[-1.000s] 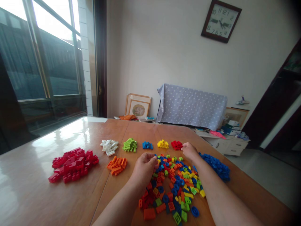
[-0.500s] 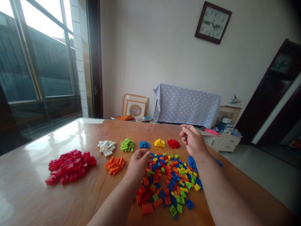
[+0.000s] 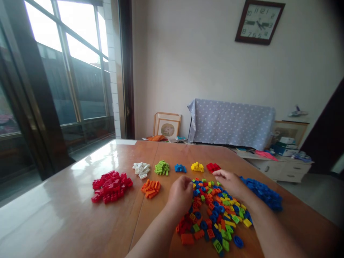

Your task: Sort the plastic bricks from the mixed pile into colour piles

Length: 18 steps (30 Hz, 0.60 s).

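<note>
A mixed heap of small coloured building bricks (image 3: 215, 218) lies on the wooden table (image 3: 67, 222) in front of me. My left hand (image 3: 182, 193) rests at the heap's left edge with its fingers curled in; what they hold is hidden. My right hand (image 3: 228, 181) lies over the heap's far side, fingers stretched forward and low over the bricks. Sorted piles stand around: red (image 3: 111, 185), orange (image 3: 151, 188), white (image 3: 141, 169), green (image 3: 162, 167), small blue (image 3: 180, 168), yellow (image 3: 197, 166), small red (image 3: 213, 167), and a large blue pile (image 3: 262, 193) at the right.
Beyond the table stand a polka-dot covered object (image 3: 231, 123), framed pictures (image 3: 167, 125) on the floor and a low white cabinet (image 3: 282, 166) with clutter. A window (image 3: 67, 71) is at the left, a wall clock (image 3: 259, 22) above.
My right hand was raised in a loose fist half a second ago; it has come down onto the far side of the mixed heap. The view has shifted left. My left hand stays at the heap.
</note>
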### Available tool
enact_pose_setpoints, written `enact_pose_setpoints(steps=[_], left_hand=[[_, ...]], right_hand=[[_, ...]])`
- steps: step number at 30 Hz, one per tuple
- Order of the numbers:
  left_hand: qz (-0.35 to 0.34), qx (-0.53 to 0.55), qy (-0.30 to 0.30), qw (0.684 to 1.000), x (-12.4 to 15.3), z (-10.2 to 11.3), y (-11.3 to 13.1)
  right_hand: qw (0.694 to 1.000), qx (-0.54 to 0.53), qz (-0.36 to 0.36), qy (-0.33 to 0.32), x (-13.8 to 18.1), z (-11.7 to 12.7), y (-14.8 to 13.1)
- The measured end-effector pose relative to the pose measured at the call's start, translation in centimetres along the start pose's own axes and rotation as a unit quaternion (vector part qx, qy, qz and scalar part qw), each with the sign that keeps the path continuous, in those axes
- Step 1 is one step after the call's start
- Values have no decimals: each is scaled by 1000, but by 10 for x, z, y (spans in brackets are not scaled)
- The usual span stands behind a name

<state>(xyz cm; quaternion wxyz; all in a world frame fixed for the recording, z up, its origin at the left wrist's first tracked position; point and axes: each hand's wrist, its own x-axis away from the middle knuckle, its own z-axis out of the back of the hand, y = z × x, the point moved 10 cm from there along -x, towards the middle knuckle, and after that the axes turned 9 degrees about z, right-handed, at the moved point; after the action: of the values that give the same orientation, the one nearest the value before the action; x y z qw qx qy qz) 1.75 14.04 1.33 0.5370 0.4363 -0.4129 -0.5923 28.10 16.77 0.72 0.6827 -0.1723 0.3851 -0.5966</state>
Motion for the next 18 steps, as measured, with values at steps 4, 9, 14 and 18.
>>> enact_pose_setpoints(steps=[4,9,14,18], left_hand=[[-19,-191,-11,981,5,-6,1],[-20,-259,-48,964,6,-16,-5],[-76,-230,-79,967,7,-28,-4],[-90,-186,-128,970,9,-39,-4]], right_hand=[[991,101,39,-75,-2,-15,4],[975,150,75,-146,5,-32,-8],[966,143,91,-193,13,-40,-22],[959,123,103,-234,20,-40,-33]])
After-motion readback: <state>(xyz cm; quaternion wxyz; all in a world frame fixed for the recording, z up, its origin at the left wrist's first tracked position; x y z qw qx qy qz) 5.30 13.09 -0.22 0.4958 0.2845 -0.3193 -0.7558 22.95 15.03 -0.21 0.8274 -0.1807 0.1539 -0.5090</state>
